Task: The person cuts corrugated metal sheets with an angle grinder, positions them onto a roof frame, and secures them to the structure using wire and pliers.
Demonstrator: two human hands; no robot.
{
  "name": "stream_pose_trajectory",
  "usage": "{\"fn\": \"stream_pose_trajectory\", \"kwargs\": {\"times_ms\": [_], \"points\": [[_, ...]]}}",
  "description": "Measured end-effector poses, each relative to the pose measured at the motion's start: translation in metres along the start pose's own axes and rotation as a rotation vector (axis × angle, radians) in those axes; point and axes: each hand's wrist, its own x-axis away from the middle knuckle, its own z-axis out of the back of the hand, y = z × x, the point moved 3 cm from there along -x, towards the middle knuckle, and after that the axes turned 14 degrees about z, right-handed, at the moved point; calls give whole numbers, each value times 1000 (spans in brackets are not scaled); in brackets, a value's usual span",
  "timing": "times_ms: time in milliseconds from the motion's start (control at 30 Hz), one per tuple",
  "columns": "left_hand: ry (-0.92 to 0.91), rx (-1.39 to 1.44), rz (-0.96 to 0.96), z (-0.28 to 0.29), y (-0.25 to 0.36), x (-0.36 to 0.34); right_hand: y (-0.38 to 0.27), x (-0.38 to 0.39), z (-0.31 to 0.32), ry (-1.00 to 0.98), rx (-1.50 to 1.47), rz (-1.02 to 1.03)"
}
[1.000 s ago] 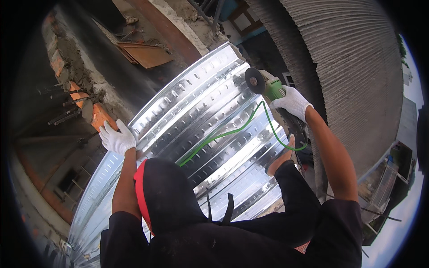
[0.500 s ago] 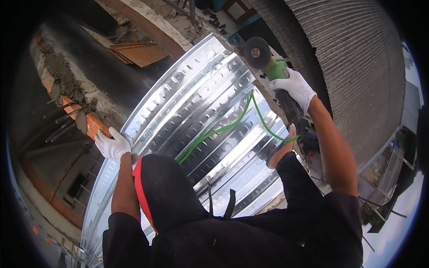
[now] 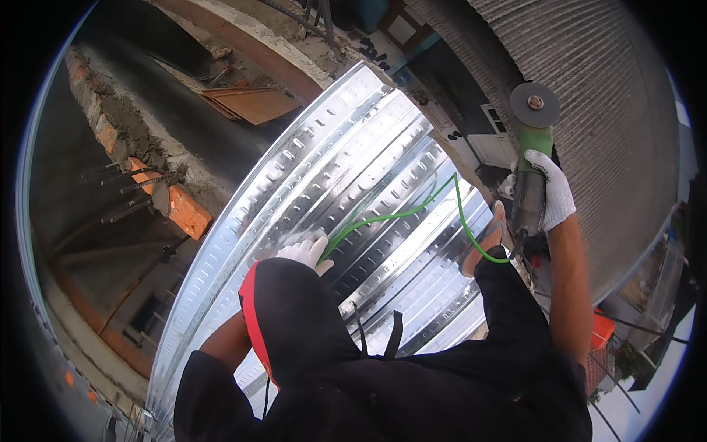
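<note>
My right hand (image 3: 551,190), in a white glove, is wrapped round the dark body of a green angle grinder (image 3: 532,173). The grinder points away from me, its round disc (image 3: 535,104) at the far end, beyond the right edge of the metal sheet. A green power cord (image 3: 398,215) loops from near the grinder's rear across the sheet. My left hand (image 3: 303,252), also gloved, is low over the ridged, shiny metal decking sheet (image 3: 294,177), beside the cord. Its thumb and fingers are apart around the cord; the hood hides its wrist.
My foot (image 3: 482,247) stands at the sheet's right edge. A broken brick wall (image 3: 188,210) with rebar stubs (image 3: 129,193) runs along the left, above a deep opening. Brown boards (image 3: 254,104) lie far left. A corrugated roof (image 3: 589,132) rises at right, beyond a drop.
My left hand has left the sheet's left edge by the brick and come inward to the green cord. My right hand has swung the grinder to the right, away from the sheet.
</note>
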Motion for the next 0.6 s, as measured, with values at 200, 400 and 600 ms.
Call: {"fn": "stream_pose_trajectory", "kwargs": {"times_ms": [200,400,600], "points": [[-260,-306,34,-59,5,-9,9,13,-16,1,46,-3],[-152,-446,167,-91,28,-15,6,15,-21,-54,-71,-9],[-431,-253,67,-64,25,4,-15,27,-29,-65,65,168]]}}
